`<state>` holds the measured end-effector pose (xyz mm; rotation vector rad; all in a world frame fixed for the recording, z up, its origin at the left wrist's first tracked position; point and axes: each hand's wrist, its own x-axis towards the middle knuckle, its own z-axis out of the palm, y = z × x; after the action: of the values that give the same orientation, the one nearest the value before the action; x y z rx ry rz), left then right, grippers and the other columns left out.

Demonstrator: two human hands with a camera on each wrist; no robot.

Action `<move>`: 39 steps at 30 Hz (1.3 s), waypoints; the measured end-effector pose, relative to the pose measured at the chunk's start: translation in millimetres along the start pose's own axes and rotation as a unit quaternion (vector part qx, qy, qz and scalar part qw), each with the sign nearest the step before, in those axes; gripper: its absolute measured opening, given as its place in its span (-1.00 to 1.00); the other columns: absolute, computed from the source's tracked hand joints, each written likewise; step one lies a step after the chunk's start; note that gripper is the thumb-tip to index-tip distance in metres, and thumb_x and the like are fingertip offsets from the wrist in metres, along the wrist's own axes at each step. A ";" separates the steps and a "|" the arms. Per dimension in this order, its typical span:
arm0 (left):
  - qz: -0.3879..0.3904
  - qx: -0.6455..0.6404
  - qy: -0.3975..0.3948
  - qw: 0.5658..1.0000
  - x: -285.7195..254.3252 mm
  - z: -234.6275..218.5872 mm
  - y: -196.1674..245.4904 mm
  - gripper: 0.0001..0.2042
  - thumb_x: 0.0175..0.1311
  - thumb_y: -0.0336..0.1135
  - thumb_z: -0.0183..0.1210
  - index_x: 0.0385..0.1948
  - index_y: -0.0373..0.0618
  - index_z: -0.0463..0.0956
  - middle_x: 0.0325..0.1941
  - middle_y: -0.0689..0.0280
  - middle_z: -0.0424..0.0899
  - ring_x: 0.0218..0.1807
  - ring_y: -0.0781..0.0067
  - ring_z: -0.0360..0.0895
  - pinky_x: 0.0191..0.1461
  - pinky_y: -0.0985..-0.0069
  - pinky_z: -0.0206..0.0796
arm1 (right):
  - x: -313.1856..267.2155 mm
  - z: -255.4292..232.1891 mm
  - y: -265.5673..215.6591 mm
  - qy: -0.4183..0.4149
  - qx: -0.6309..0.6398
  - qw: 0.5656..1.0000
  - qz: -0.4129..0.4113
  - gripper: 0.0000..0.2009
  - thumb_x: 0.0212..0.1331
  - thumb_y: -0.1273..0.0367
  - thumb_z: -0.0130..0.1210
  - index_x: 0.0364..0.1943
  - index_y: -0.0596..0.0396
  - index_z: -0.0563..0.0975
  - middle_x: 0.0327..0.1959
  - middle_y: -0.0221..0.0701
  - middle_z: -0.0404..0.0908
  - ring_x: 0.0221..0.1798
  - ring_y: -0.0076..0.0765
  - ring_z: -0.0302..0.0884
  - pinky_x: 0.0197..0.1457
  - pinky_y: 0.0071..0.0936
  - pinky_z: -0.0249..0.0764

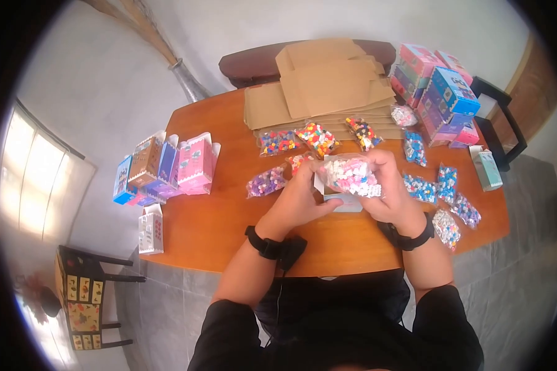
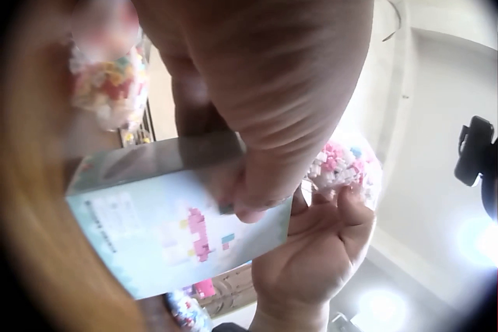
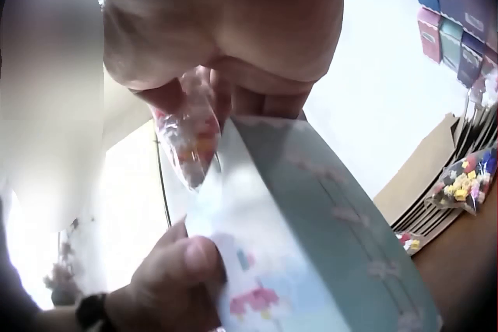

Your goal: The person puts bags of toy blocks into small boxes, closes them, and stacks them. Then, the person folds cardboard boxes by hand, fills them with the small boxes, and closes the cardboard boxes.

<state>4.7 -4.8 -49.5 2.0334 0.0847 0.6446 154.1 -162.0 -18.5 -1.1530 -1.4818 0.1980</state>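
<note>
A clear bag of pink and white pieces (image 1: 353, 175) is pinched in the fingers of my right hand (image 1: 391, 188), above a light blue-green box (image 1: 348, 204). My left hand (image 1: 300, 201) grips that box; in the left wrist view its thumb lies on the printed face of the box (image 2: 179, 231). The right wrist view shows the bag (image 3: 191, 133) hanging from the right hand (image 3: 226, 28) beside the box's upper end, with the left hand (image 3: 175, 277) around the lower part.
Flattened cardboard (image 1: 322, 86) lies at the table's back. Several bags of coloured pieces (image 1: 278, 142) lie around the hands. Boxes stand in a stack (image 1: 445, 102) at back right and a group (image 1: 195, 164) at left; a small white box (image 1: 150, 232) is near the left edge.
</note>
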 end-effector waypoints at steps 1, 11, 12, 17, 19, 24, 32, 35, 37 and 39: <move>-0.003 0.001 0.006 1.000 -0.1 -0.1 -0.5 -0.34 -0.12 -0.41 0.56 0.00 -0.11 0.29 0.09 0.18 0.45 0.16 0.34 0.41 0.26 0.35 0.26 | -0.9 0.8 7.9 0.005 -0.042 0.999 -0.034 -0.45 -0.03 0.55 0.16 0.11 0.15 0.23 -0.07 -0.10 0.56 -0.05 -0.05 0.60 0.05 -0.30 0.47; -0.008 -0.031 -0.015 0.999 -1.1 -0.1 -5.8 -0.38 -0.11 -0.42 0.53 -0.01 -0.14 0.31 -0.01 0.24 0.50 0.11 0.41 0.47 0.17 0.42 0.33 | 0.6 5.5 22.1 -0.009 -0.085 0.993 -0.078 -0.47 -0.07 0.40 0.29 0.01 0.08 0.28 -0.18 -0.15 0.63 -0.23 0.09 0.64 -0.20 -0.23 0.53; -0.005 -0.038 -0.012 0.999 -1.2 0.5 -8.0 -0.41 -0.08 -0.43 0.51 -0.02 -0.16 0.31 -0.07 0.24 0.52 0.05 0.41 0.52 0.08 0.44 0.42 | 4.4 7.3 19.3 -0.021 -0.129 0.984 -0.118 -0.47 -0.05 0.37 0.31 0.00 0.07 0.29 -0.18 -0.19 0.65 -0.25 0.08 0.65 -0.23 -0.22 0.54; 0.001 -0.026 -0.031 0.999 2.5 -1.8 -8.6 -0.43 -0.08 -0.47 0.48 -0.03 -0.15 0.32 -0.07 0.27 0.52 0.05 0.46 0.51 0.10 0.46 0.40 | 12.9 8.8 8.8 -0.037 -0.179 0.967 -0.178 -0.46 0.00 0.30 0.37 0.00 0.03 0.29 -0.18 -0.26 0.67 -0.28 0.05 0.67 -0.28 -0.21 0.56; 0.013 -0.013 -0.031 0.999 2.3 -2.5 -8.5 -0.44 -0.07 -0.48 0.47 -0.03 -0.14 0.32 -0.07 0.29 0.52 0.05 0.48 0.51 0.10 0.47 0.40 | 12.2 8.7 9.3 -0.043 -0.204 0.962 -0.179 -0.45 0.01 0.29 0.38 0.01 0.01 0.29 -0.19 -0.26 0.67 -0.29 0.03 0.67 -0.28 -0.20 0.57; -0.027 -0.128 -0.030 0.991 0.3 0.9 -4.3 -0.45 -0.05 -0.49 0.48 -0.03 -0.13 0.33 -0.06 0.32 0.52 0.04 0.53 0.51 0.13 0.48 0.39 | 12.9 8.9 15.9 -0.039 -0.181 0.965 -0.186 -0.44 -0.02 0.28 0.41 0.00 0.02 0.29 -0.22 -0.26 0.68 -0.31 0.01 0.67 -0.28 -0.23 0.56; 0.006 -0.061 -0.039 0.997 0.4 -0.1 -3.8 -0.42 -0.07 -0.46 0.52 -0.03 -0.10 0.31 -0.02 0.32 0.46 0.04 0.52 0.46 0.11 0.50 0.36 | -3.9 -11.8 15.5 0.037 -0.120 0.987 -0.099 -0.63 0.02 0.37 0.19 -0.06 0.14 0.42 -0.16 -0.19 0.64 -0.21 -0.10 0.60 -0.04 -0.33 0.50; -0.011 -0.041 -0.049 0.998 -0.2 -2.9 -3.8 -0.40 -0.07 -0.47 0.52 -0.02 -0.06 0.29 0.01 0.33 0.40 0.02 0.52 0.43 0.04 0.53 0.36 | -2.0 -14.5 12.4 0.077 -0.011 0.997 0.024 -0.54 -0.08 0.47 0.02 0.03 0.25 0.43 -0.19 -0.20 0.59 -0.14 -0.27 0.57 0.02 -0.41 0.46; -0.032 -0.038 -0.055 0.997 0.6 -2.2 -5.9 -0.39 -0.07 -0.48 0.52 -0.02 -0.04 0.28 0.02 0.32 0.40 0.02 0.52 0.43 0.01 0.55 0.37 | -0.2 -20.7 12.7 0.056 -0.021 0.997 0.054 -0.57 -0.07 0.47 0.01 0.00 0.25 0.45 -0.19 -0.22 0.59 -0.14 -0.27 0.56 0.01 -0.41 0.46; 0.025 -0.082 -0.029 0.996 2.1 0.2 -12.4 -0.37 -0.07 -0.50 0.52 -0.01 -0.03 0.26 0.05 0.33 0.38 0.01 0.51 0.42 -0.02 0.55 0.41 | 4.6 -24.8 10.5 0.035 -0.031 0.995 0.084 -0.59 -0.06 0.48 0.00 -0.02 0.24 0.47 -0.20 -0.23 0.59 -0.14 -0.27 0.56 0.00 -0.41 0.46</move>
<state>9.0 2.3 -59.0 1.8986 -0.0518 0.6044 181.0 -165.1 -15.3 -1.3219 -1.3382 0.2261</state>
